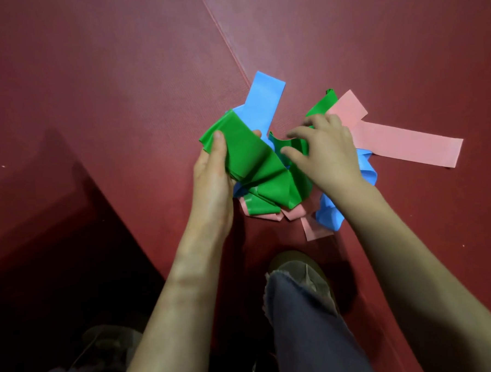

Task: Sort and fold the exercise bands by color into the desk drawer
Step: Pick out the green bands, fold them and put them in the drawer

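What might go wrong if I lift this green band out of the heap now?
1. The green band, gripped by the left hand, lies tangled over the blue band and pink band; lifting may drag them along.
2. The right hand only rests loosely on the green band, so the unfolded part may slip or bunch up.

Two hands (213,184) (329,155), bands (251,157) in three colours

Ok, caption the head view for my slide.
Left hand grips a folded green band; right hand touches the tangled pile of bands on a red mat.
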`<action>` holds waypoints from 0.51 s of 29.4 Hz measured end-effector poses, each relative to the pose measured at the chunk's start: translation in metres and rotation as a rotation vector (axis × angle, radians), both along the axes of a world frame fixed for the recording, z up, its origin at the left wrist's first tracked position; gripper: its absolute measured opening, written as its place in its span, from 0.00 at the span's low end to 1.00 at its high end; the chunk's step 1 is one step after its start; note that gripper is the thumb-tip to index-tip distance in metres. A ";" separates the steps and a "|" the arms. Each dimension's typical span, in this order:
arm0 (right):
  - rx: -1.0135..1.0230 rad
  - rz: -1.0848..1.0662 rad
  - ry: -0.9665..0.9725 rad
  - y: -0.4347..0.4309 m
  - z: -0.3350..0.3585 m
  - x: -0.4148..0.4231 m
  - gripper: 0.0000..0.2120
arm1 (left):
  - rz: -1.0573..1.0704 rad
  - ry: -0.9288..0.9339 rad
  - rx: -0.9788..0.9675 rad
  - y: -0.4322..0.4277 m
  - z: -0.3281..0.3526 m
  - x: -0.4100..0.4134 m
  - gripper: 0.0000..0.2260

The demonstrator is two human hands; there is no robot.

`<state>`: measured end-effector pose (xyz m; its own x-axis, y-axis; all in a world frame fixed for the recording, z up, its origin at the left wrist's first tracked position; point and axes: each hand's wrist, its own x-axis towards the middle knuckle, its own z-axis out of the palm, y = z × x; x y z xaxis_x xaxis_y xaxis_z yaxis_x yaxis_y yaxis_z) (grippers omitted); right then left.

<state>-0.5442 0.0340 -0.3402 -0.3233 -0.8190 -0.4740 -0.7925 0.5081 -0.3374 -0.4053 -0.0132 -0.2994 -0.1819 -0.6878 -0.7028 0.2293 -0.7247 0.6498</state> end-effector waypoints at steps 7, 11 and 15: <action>-0.455 -0.307 -0.301 -0.020 0.031 0.006 0.08 | 0.037 -0.013 -0.001 -0.001 -0.008 0.007 0.13; -0.539 -0.442 -0.898 -0.031 0.069 0.023 0.07 | 0.089 0.001 0.052 0.001 -0.014 0.007 0.13; -0.438 -0.413 -1.131 -0.033 0.070 0.043 0.09 | 0.067 -0.009 0.118 0.005 -0.016 0.005 0.16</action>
